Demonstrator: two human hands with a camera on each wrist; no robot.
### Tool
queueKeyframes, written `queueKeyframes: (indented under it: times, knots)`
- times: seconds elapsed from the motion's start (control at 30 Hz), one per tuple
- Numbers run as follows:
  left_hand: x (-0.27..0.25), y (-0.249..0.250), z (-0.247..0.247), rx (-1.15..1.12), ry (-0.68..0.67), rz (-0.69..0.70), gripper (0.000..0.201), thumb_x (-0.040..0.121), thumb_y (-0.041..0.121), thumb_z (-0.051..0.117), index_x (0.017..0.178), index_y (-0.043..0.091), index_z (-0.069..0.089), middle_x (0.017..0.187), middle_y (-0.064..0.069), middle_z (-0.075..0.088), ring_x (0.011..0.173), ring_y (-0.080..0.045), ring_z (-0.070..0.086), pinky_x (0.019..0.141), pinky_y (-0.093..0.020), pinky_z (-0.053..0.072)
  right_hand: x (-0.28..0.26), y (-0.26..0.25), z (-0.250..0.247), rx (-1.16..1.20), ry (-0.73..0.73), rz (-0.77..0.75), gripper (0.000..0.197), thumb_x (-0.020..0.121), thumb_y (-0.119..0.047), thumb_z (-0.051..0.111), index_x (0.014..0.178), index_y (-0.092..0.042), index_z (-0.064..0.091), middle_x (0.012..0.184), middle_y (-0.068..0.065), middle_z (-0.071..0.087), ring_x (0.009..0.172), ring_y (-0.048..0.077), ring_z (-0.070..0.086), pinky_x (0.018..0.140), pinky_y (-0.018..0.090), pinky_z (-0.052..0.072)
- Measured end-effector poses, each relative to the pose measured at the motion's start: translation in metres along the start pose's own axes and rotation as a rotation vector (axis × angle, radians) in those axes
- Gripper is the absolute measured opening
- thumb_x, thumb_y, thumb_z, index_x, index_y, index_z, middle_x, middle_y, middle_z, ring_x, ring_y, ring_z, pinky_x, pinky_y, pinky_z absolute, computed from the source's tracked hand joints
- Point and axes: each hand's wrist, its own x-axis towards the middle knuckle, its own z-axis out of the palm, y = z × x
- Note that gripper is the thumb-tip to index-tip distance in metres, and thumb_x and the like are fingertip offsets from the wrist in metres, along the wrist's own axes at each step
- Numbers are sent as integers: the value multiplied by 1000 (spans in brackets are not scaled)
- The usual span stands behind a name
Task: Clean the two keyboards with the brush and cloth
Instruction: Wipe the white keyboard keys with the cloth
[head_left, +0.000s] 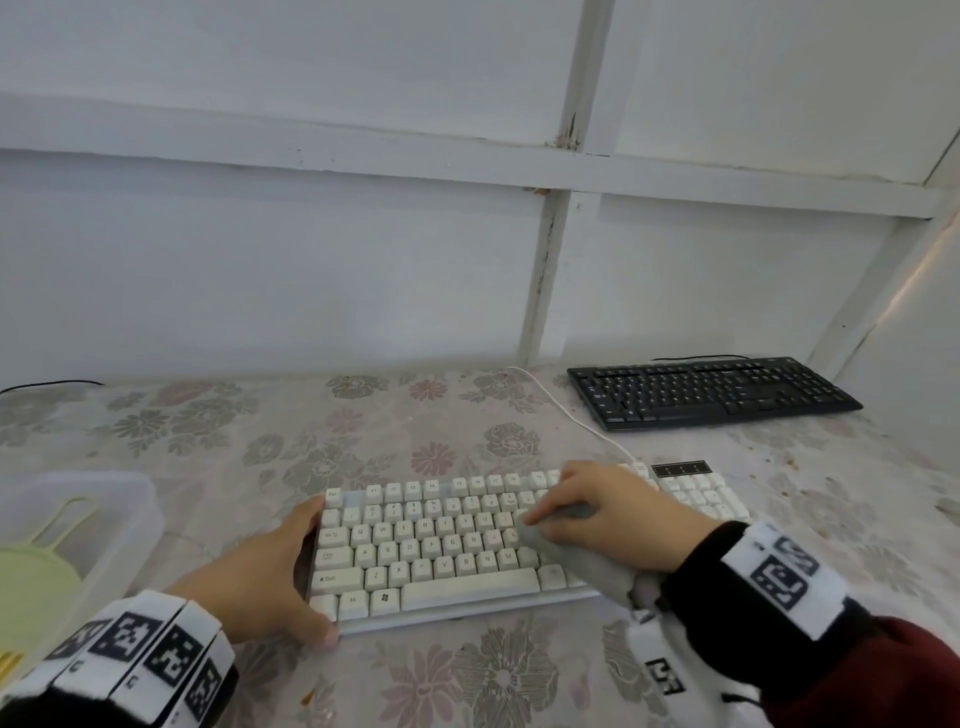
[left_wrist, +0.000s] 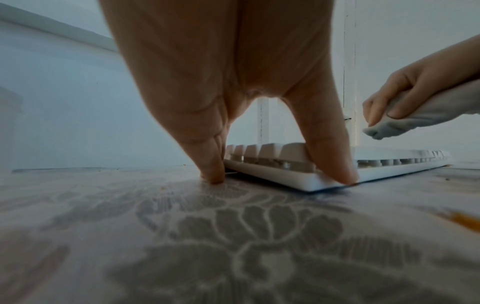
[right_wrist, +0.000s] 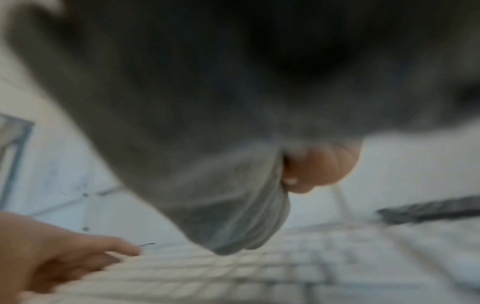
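Observation:
A white keyboard (head_left: 441, 556) lies on the flower-patterned table in front of me. My left hand (head_left: 280, 582) steadies its left end. Straight fingers (left_wrist: 211, 164) stand on the table by the left edge, and the thumb (left_wrist: 335, 162) presses the front corner. My right hand (head_left: 597, 512) grips a bunched grey cloth (head_left: 576, 556) and holds it on the keys right of centre. The cloth (right_wrist: 213, 195) fills the blurred right wrist view above the white keyboard (right_wrist: 233, 277). A black keyboard (head_left: 711, 389) sits at the back right.
A clear plastic box (head_left: 130, 499) stands at the left edge with a pale green handled item (head_left: 31, 577) inside. The white keyboard's cable (head_left: 571, 415) runs back toward the white panelled wall. Bare tablecloth (head_left: 208, 441) lies behind the white keyboard.

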Motion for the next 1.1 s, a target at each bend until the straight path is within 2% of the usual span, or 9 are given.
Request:
queueKeyframes:
  times: [0.1, 0.17, 0.27, 0.4, 0.6, 0.67, 0.77, 0.9, 1.1]
  knots:
    - [1, -3, 0, -33, -12, 19, 148, 30, 51, 89, 148, 34, 2, 139, 16, 44, 124, -8, 48, 108, -34, 40, 13, -22, 26, 7, -47, -101, 23, 89, -28, 60, 110, -26, 70, 84, -13, 43, 86, 8, 49, 76, 12, 36]
    - [2, -3, 0, -34, -14, 21, 147, 30, 52, 89, 147, 35, 2, 139, 15, 44, 124, -9, 48, 108, -35, 40, 17, -20, 36, -3, -54, -103, 24, 90, -25, 59, 111, -23, 69, 80, -16, 39, 78, 2, 44, 69, 6, 31]
    - [2, -2, 0, -38, -9, 23, 142, 34, 48, 87, 147, 36, 1, 138, 16, 44, 124, -8, 47, 108, -34, 39, 11, -1, 33, 5, -42, -48, 23, 89, -23, 60, 109, -23, 70, 79, -18, 39, 73, -5, 42, 68, 4, 30]
    - [3, -5, 1, -50, -6, 34, 140, 34, 47, 88, 146, 35, 5, 136, 17, 46, 123, -8, 49, 107, -35, 40, -6, 30, 18, 2, -5, 71, 20, 88, -26, 62, 105, -28, 72, 82, -15, 46, 81, -1, 50, 70, 5, 32]
    - [4, -5, 1, -33, -7, 30, 142, 34, 47, 88, 147, 35, 3, 137, 16, 45, 123, -8, 48, 107, -35, 40, -18, 50, -7, -129, -28, 205, 20, 88, -24, 61, 104, -27, 72, 76, -20, 45, 72, -9, 45, 65, 6, 34]
    - [4, -5, 0, -31, -11, 22, 144, 34, 48, 88, 147, 34, 2, 138, 16, 44, 124, -9, 47, 108, -35, 39, -14, 44, -10, -144, 14, 189, 19, 89, -27, 59, 104, -28, 72, 78, -18, 45, 74, -6, 44, 68, 11, 34]
    - [5, -5, 0, -23, -13, 19, 147, 33, 51, 89, 149, 32, 0, 139, 14, 43, 125, -10, 47, 108, -35, 39, -3, 19, -2, -17, 58, 88, 19, 89, -32, 59, 105, -31, 71, 86, -14, 47, 85, 1, 49, 80, 17, 34]
    - [4, -4, 0, -37, -11, 18, 145, 34, 48, 88, 148, 32, 1, 139, 15, 42, 125, -9, 46, 109, -34, 37, 9, -6, 26, -3, -53, -61, 23, 90, -29, 59, 111, -28, 69, 85, -12, 43, 87, 7, 48, 73, 8, 33]
    - [6, -8, 1, -38, -5, 18, 149, 29, 50, 90, 149, 33, 2, 138, 15, 45, 123, -9, 48, 107, -34, 40, -10, 31, 18, -28, 4, 66, 23, 91, -34, 57, 111, -30, 69, 81, -16, 41, 75, -5, 44, 69, 8, 31]
